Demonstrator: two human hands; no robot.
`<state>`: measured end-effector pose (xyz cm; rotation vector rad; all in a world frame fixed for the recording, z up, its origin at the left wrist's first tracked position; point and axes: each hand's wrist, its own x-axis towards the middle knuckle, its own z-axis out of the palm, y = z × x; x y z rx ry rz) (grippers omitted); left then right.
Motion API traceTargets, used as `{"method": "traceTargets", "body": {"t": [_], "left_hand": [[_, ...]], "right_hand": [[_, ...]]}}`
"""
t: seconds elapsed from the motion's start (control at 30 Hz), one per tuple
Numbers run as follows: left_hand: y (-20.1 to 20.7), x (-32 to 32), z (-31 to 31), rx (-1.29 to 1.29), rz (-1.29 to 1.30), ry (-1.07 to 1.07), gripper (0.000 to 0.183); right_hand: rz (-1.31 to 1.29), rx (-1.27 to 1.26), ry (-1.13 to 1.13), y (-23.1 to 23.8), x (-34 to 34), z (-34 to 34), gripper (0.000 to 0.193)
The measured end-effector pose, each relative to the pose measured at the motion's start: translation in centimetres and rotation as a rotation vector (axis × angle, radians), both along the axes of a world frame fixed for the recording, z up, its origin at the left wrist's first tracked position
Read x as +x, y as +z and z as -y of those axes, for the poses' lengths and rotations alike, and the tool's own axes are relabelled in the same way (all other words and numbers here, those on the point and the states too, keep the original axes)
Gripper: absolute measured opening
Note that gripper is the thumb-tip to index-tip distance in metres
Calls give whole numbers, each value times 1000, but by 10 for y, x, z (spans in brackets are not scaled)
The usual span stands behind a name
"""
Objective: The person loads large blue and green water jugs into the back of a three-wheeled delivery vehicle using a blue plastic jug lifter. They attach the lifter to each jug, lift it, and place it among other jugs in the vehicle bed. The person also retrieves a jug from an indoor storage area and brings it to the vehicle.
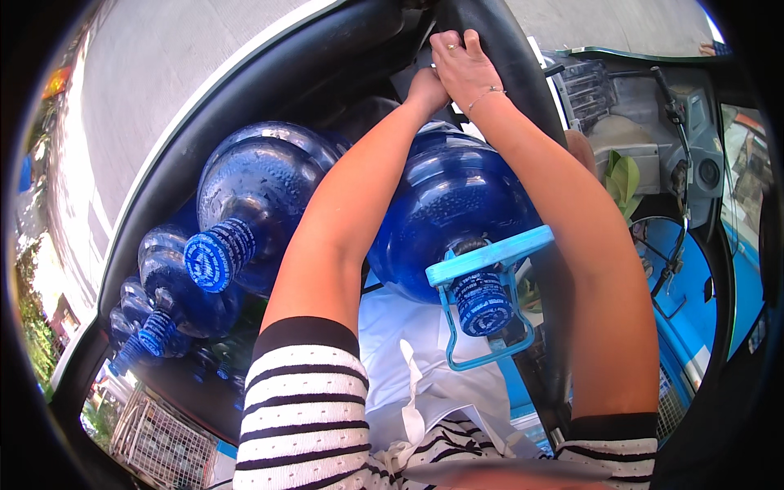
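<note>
My left hand (426, 91) and my right hand (467, 72) meet at the top middle, against the black padded rim (482, 24). The fingers of both are curled in; what they grip is hidden behind them. Below them, between my forearms, lies a large blue water jug (441, 196), its wrapped cap (483, 306) pointing toward me. Around its neck sits a light blue plastic carry handle (490, 253). Left of my left forearm rests another blue water jug (253, 175) with a sealed cap, beaded with drops.
Smaller-looking blue jugs (184, 282) show at the left, perhaps reflections. At right stand a motorcycle handlebar (676, 110) and a grey engine-like part (584, 86). Green leaves (622, 180) poke up beside my right forearm. A wire crate (167, 433) is at lower left. White cloth (392, 343) covers my front.
</note>
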<state>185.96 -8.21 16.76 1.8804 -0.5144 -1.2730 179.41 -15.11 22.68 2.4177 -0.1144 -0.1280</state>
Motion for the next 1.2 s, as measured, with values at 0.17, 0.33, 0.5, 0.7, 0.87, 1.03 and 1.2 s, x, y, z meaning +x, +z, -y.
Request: {"method": "traceTargets", "body": {"t": [0.17, 0.33, 0.5, 0.7, 0.87, 1.03, 1.2], "left_hand": [[-1, 1, 1, -24, 1, 39, 35], [3, -1, 4, -9, 153, -25, 26], [6, -5, 6, -94, -187, 134, 13], [7, -4, 4, -69, -53, 108, 11], [11, -5, 7, -82, 239, -69, 16], [18, 3, 4, -16, 133, -114, 20], [22, 7, 3, -49, -73, -24, 21]], "right_hand": [[-59, 24, -28, 7, 2, -5, 22], [498, 812, -1, 42, -23, 6, 14], [1073, 1253, -825, 38, -104, 75, 19], [137, 2230, -1357, -29, -118, 136, 20], [892, 1515, -1038, 29, -75, 124, 23], [157, 2113, -772, 85, -87, -5, 37], [-17, 1473, -878, 62, -63, -31, 72]]}}
